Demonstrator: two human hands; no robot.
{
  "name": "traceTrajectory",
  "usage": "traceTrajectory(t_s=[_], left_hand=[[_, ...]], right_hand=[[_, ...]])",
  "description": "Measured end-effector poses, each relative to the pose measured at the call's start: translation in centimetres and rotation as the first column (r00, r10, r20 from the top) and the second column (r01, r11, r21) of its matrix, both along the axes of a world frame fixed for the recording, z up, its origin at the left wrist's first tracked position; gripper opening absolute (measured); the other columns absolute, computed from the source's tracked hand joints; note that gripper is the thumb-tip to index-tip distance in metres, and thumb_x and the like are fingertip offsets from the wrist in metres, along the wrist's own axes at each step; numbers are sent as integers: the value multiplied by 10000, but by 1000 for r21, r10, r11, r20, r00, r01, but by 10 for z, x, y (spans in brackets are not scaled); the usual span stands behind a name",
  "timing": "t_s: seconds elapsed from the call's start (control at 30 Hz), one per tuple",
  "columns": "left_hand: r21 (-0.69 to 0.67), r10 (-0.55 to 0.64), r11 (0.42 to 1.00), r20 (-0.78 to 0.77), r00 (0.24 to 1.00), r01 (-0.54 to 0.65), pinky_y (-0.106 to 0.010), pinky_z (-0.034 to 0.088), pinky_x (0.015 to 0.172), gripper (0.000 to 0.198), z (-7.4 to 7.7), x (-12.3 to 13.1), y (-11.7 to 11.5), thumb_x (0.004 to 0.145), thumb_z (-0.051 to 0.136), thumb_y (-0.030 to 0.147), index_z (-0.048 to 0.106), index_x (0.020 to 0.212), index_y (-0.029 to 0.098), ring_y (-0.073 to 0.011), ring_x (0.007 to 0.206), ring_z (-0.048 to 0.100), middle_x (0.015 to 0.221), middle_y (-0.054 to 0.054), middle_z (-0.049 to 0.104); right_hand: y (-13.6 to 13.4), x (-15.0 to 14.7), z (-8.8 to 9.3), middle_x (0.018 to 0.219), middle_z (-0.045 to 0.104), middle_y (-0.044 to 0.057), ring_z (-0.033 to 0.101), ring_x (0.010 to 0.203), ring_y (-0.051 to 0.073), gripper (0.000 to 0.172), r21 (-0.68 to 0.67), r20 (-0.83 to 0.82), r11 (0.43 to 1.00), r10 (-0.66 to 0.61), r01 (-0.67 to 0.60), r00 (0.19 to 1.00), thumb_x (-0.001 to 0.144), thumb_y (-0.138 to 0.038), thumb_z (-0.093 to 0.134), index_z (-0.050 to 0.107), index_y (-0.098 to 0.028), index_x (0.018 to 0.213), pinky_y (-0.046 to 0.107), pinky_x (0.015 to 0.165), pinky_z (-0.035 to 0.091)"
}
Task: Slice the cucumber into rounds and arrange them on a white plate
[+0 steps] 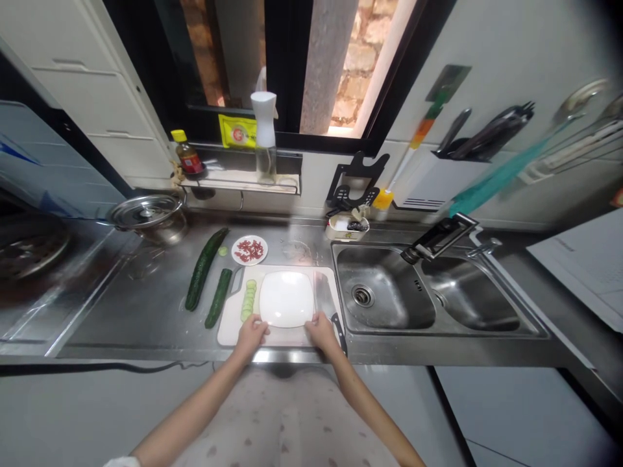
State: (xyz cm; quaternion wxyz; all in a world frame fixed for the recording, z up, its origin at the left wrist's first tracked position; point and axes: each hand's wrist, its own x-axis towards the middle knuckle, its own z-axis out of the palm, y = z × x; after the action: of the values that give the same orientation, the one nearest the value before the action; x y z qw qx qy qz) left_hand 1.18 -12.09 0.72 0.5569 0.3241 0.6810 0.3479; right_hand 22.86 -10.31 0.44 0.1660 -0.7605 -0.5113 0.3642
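Note:
A white square plate [286, 298] with rounded corners is over the white cutting board [236, 331]. At its near left corner, my left hand [252, 333] is closed on the rim. My right hand [322, 331] pinches the near right corner. Left of the plate, a row of overlapping cucumber slices [248, 299] lies on the board, close to my left hand. A knife [339, 329] with a black handle rests along the board's right side, beside my right hand. Whether the plate touches the board I cannot tell.
A whole cucumber [205, 269], a cut cucumber [219, 298] and a small plate of chopped red pieces [250, 250] are on the steel counter. A lidded pot [154, 217] stands back left. The double sink [384, 292] borders the board's right side.

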Motion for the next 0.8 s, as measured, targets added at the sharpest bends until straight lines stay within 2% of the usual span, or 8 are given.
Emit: traceTrajectory(t_s=[0.17,0.27,0.37,0.43,0.53,0.63,0.8], left_hand=[[-40,-65,997,19,998,66,-188,288,396,322,-2,-7,-4,713,592,453,538,861,172,-76,377,434,600,8,619],[-5,-128,992,-197,972,130,-213,345,479,312,-3,-20,-6,745,573,463,588,866,175,-121,468,516,565,13,598],[56,-154,974,-539,828,217,-227,358,558,245,-4,-40,-6,788,544,406,607,908,201,-160,594,580,586,19,590],[53,-163,964,-659,734,261,-229,344,562,252,-3,-53,-4,821,512,397,596,959,204,-168,613,583,614,14,589],[21,-191,949,-755,628,314,-241,346,583,321,-1,-66,0,838,505,444,583,1008,183,-189,668,602,698,-21,620],[-17,-207,942,-815,541,335,-258,356,620,362,0,-68,4,830,517,490,583,988,171,-221,753,620,796,-58,648],[-70,-237,943,-829,507,326,-260,339,600,316,-3,-62,9,832,515,476,581,915,179,-220,760,624,823,-69,657]], right_hand=[[1,1,-2,699,559,-17,497,660,149,86,22,10,1000,-5,5,1000,714,-249,530,491,-216,784,224,606,338],[1,1,-3,699,558,-15,499,660,151,97,12,1,1000,-5,5,1000,708,-252,531,491,-216,789,228,607,335],[1,1,-2,691,550,-18,496,652,152,100,4,-2,1000,4,-4,1000,714,-253,526,488,-215,798,231,606,331],[1,1,0,692,548,-18,495,659,151,95,3,2,1000,7,-7,1000,720,-251,524,485,-215,799,229,610,330],[2,0,3,701,548,-18,494,671,149,94,-10,18,1000,8,-8,1000,721,-244,531,478,-216,793,222,615,330],[3,0,5,704,550,-18,490,672,147,94,-24,28,1000,9,-9,1000,717,-237,537,472,-216,783,215,612,326],[4,0,5,695,549,-23,489,661,143,99,-33,16,999,7,-6,1000,712,-233,537,469,-217,783,209,598,319]])
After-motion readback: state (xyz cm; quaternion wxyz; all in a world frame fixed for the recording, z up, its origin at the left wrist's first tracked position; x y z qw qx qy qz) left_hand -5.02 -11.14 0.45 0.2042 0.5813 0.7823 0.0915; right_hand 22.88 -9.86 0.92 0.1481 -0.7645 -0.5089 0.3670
